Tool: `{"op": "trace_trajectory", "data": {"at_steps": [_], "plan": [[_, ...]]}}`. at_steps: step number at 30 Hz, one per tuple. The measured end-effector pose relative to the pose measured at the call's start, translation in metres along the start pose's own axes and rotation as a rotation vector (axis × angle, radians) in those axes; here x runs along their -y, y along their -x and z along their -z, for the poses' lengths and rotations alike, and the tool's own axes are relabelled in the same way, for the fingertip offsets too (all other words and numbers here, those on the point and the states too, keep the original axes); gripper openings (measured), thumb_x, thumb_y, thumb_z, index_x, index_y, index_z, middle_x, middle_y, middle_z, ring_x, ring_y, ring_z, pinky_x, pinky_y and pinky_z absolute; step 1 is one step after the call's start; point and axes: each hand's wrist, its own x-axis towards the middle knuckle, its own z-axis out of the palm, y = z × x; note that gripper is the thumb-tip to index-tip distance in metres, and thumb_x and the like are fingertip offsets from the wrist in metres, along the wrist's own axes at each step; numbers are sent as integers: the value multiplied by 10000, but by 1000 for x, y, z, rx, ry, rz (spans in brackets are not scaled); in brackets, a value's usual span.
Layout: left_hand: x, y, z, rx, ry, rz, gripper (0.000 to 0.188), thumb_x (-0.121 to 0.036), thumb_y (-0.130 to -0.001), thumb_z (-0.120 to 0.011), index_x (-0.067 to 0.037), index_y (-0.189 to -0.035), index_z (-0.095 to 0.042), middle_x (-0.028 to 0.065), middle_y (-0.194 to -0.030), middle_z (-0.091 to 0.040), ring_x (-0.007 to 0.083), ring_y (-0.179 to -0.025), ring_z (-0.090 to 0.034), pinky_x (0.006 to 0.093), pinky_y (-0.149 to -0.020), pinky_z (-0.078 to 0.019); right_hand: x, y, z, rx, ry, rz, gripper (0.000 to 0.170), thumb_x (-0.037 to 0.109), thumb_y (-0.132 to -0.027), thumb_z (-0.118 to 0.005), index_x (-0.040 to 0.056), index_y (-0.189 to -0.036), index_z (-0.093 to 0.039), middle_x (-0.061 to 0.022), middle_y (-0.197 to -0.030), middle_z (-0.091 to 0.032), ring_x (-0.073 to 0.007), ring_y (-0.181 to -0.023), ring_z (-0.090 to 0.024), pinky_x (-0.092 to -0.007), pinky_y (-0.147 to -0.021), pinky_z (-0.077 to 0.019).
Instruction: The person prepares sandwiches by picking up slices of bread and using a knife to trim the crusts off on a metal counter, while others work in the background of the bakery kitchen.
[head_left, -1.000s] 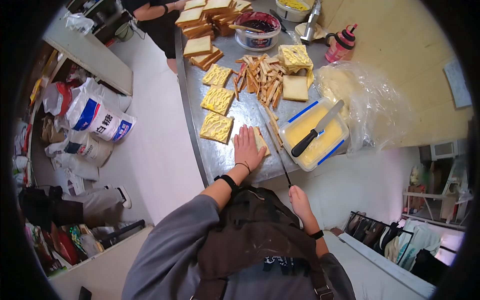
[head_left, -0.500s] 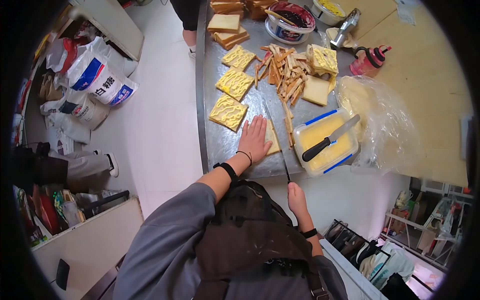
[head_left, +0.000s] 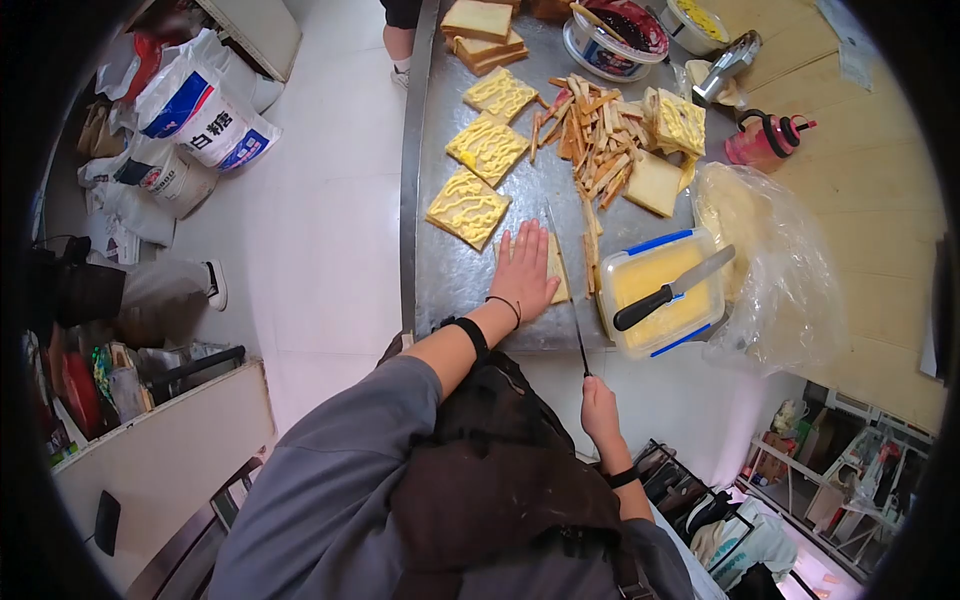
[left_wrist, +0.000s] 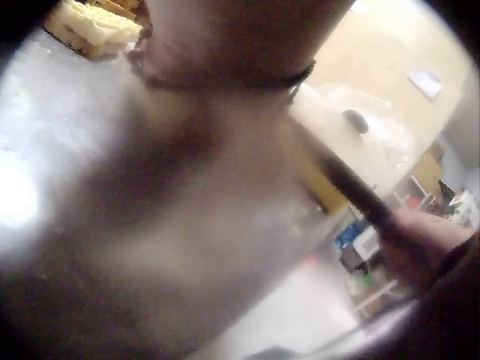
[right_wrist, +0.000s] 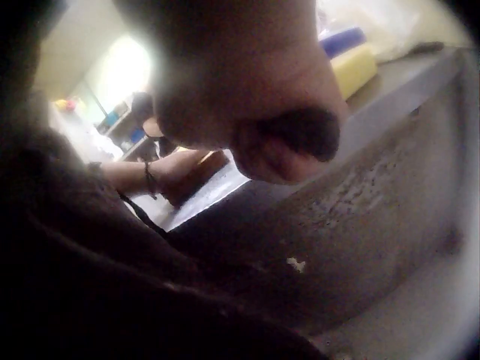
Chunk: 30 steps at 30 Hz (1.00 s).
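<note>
My left hand [head_left: 526, 272] lies flat with straight fingers on top of a sandwich [head_left: 557, 268] near the table's front edge, covering most of it. A long, thin-bladed knife [head_left: 574, 315] runs along the sandwich's right side, its tip pointing away from me. Its handle is in my right hand [head_left: 601, 412], which grips it just off the table's front edge. In the left wrist view the right hand [left_wrist: 424, 244] shows on the dark handle. Beyond the left hand lie three bread slices [head_left: 468, 208] striped with yellow cream.
Cut crusts [head_left: 600, 140] lie heaped mid-table. At the right stands a tub [head_left: 650, 285] of yellow spread with a spreading knife [head_left: 672, 290] across it, beside a plastic bag [head_left: 780, 300]. Farther back are stacked bread [head_left: 482, 35], a jam tub [head_left: 610, 55] and a pink bottle [head_left: 765, 143].
The head view has turned, so the table sits farther right in it. The knife now lies closer along the sandwich's right edge. The left hand keeps its place on the sandwich.
</note>
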Motion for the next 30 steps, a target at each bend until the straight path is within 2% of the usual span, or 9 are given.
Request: {"op": "trace_trajectory", "data": {"at_steps": [3,6,15,18,20,24,27,30], "plan": [[-1,2,2,9,-22,-5,812,-441,-918,-486,66,-1494,-223,235,-1576,-190,348,-1483,-135,534,-1190,-54,2,-18,-6,-39,-44,91,403,315,-1031,-368,-17,-883,-542,-298,-798,-589,-515,-803,-561,-551,-675,-420],[-2,2,-2,-2,-22,-4,812,-440,-918,-484,67,-1494,-220,236,-1574,-192,350,-1482,-137,536,-1189,-61,22,-39,-5,-46,-64,101,409,326,-1032,-370,-14,-888,-544,-299,-804,-595,-518,-814,-561,-554,-680,-420],[-1,2,0,11,-15,-13,815,-433,-916,-479,74,-1494,-209,243,-1574,-179,355,-1482,-130,548,-1186,-57,-20,-17,-17,10,-98,90,415,322,-1033,-364,-21,-880,-541,-313,-815,-579,-527,-824,-551,-528,-681,-427],[-2,1,0,12,-44,-9,811,-432,-915,-481,71,-1493,-214,245,-1573,-180,354,-1484,-125,549,-1186,-52,-11,-41,-27,-26,-146,146,427,320,-1034,-362,-26,-866,-549,-314,-831,-587,-520,-828,-560,-526,-681,-428],[-3,1,0,29,-52,-10,806,-429,-915,-482,68,-1492,-219,248,-1573,-181,354,-1485,-124,550,-1186,-48,-1,-56,-30,-7,-153,118,438,321,-1033,-362,-28,-852,-556,-312,-829,-587,-514,-821,-563,-530,-684,-428],[-2,0,-3,11,-22,-5,807,-429,-914,-483,66,-1493,-217,250,-1572,-187,351,-1484,-131,549,-1185,-41,-28,-29,-37,-59,-67,151,456,329,-1030,-366,-27,-827,-566,-313,-828,-589,-510,-823,-563,-544,-693,-429],[-3,0,-1,29,-30,-5,813,-432,-914,-482,66,-1495,-209,249,-1572,-188,350,-1485,-129,548,-1185,-42,-42,12,-40,-29,-76,24,459,306,-1042,-353,-46,-800,-522,-293,-778,-560,-490,-757,-537,-506,-653,-410],[-3,0,-5,-23,-46,-17,814,-431,-912,-483,66,-1495,-206,242,-1565,-207,353,-1479,-144,548,-1182,-59,-28,-7,-41,-108,-75,95,468,356,-1024,-385,-24,-824,-571,-310,-820,-606,-512,-824,-576,-560,-689,-433]]}}
